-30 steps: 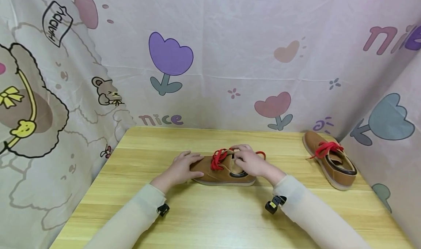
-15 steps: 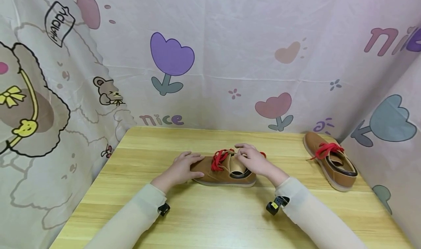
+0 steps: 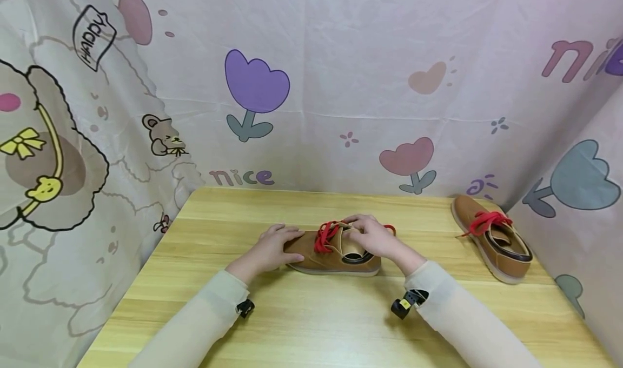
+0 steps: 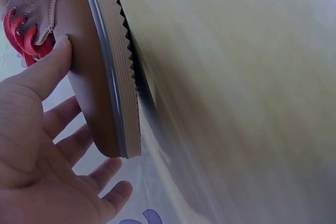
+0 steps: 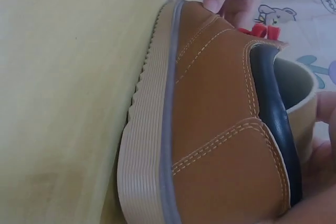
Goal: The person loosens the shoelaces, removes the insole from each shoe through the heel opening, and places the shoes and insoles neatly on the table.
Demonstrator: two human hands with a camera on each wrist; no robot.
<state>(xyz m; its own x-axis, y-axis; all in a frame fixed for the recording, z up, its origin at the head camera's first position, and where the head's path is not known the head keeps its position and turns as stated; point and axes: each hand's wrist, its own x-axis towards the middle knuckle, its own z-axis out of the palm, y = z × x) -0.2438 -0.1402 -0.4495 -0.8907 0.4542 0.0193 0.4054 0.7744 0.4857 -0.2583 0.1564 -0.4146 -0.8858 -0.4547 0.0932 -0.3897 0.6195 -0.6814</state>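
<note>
A brown leather shoe (image 3: 311, 252) with red laces (image 3: 326, 237) stands on its sole on the table, toe to the left. My left hand (image 3: 271, 247) holds the toe end; in the left wrist view its thumb (image 4: 59, 59) presses the upper near the laces, and the other fingers reach round the far side. My right hand (image 3: 375, 237) is over the shoe's opening and pinches the tan tongue (image 3: 350, 246). In the right wrist view the tongue (image 5: 303, 129) stands up above the dark padded collar (image 5: 273, 103), fingers against it; some of the right hand is out of frame.
A matching brown shoe (image 3: 491, 241) with tied red laces stands at the table's back right corner. The wooden table (image 3: 331, 319) meets a printed curtain (image 3: 321, 87) behind and at both sides. A red lace loop (image 3: 391, 229) shows beyond my right wrist.
My right hand lifted slightly off the tongue half a second ago and has come back down onto it. The left hand stays on the toe, and the shoe keeps its place.
</note>
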